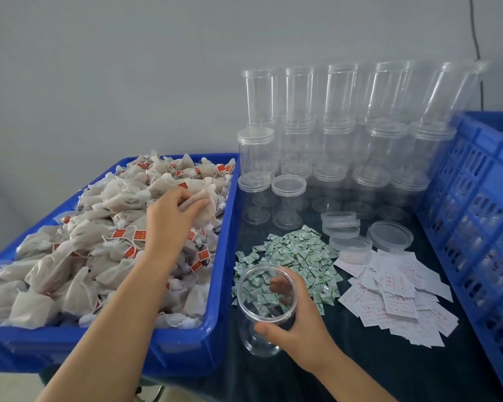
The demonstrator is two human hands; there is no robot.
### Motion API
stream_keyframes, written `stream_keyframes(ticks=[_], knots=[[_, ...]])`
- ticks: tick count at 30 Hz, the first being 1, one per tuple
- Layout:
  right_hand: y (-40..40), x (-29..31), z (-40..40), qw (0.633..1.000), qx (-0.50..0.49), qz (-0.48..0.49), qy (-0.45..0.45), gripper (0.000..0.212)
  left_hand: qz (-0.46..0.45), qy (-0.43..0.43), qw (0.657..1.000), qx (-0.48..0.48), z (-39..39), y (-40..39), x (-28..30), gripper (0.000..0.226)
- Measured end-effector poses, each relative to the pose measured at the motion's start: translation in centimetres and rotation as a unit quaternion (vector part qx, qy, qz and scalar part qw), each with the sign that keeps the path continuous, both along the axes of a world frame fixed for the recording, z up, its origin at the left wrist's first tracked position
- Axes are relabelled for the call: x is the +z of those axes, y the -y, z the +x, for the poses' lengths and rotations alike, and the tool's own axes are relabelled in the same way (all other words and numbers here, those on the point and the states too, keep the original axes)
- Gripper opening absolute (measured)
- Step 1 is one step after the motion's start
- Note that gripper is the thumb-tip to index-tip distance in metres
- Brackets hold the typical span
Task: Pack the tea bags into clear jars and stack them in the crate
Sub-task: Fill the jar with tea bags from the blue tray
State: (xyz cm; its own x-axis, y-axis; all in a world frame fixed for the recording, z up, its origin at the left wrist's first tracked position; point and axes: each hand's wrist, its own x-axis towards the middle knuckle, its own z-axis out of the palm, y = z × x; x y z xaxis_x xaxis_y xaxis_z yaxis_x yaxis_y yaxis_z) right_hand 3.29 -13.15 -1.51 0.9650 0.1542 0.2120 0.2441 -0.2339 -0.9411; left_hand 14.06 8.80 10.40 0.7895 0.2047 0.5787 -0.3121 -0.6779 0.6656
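Observation:
A blue bin [224, 285] on the left is heaped with beige tea bags [79, 250] that carry red tags. My left hand [172, 219] reaches into the heap and its fingers close around one tea bag [204, 204] near the bin's right side. My right hand [291, 323] grips an open, empty clear jar [262, 309] standing on the dark cloth just right of the bin. The blue slatted crate [476, 216] stands at the right edge; jars show dimly through its wall.
Stacked empty clear jars with lids [331, 146] fill the back of the table. Loose lids [389, 236] lie in front of them. A pile of small green-white sachets [296, 256] and white paper slips [398, 297] lie beyond and right of the held jar.

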Motion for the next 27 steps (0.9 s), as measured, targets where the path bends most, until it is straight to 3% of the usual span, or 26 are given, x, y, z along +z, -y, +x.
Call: stream_keyframes(ticks=[6,10,17,19,23,27], knots=[[-0.1,0.1,0.0,1.000,0.001,0.003,-0.001,0.084,-0.121,0.027,0.986,-0.113,-1.2,0.9,1.7,0.014],[-0.1,0.0,0.0,1.000,0.001,0.010,0.005,0.083,-0.112,-0.017,0.969,-0.221,-1.9,2.0,2.0,0.022],[-0.2,0.1,0.1,1.000,-0.001,0.019,0.023,0.082,0.077,-0.148,0.906,-0.390,-3.5,3.7,2.3,0.030],[-0.2,0.1,0.1,0.999,0.006,0.031,0.026,0.080,0.141,-0.169,0.883,-0.414,-4.1,4.1,2.1,0.022],[-0.4,0.3,0.2,0.999,0.008,0.047,0.025,0.076,0.298,-0.173,0.844,-0.411,-5.1,5.2,1.5,0.008],[-0.4,0.4,0.2,0.998,0.016,0.062,0.028,0.075,0.437,-0.168,0.798,-0.380,-5.9,6.7,1.1,0.012]])
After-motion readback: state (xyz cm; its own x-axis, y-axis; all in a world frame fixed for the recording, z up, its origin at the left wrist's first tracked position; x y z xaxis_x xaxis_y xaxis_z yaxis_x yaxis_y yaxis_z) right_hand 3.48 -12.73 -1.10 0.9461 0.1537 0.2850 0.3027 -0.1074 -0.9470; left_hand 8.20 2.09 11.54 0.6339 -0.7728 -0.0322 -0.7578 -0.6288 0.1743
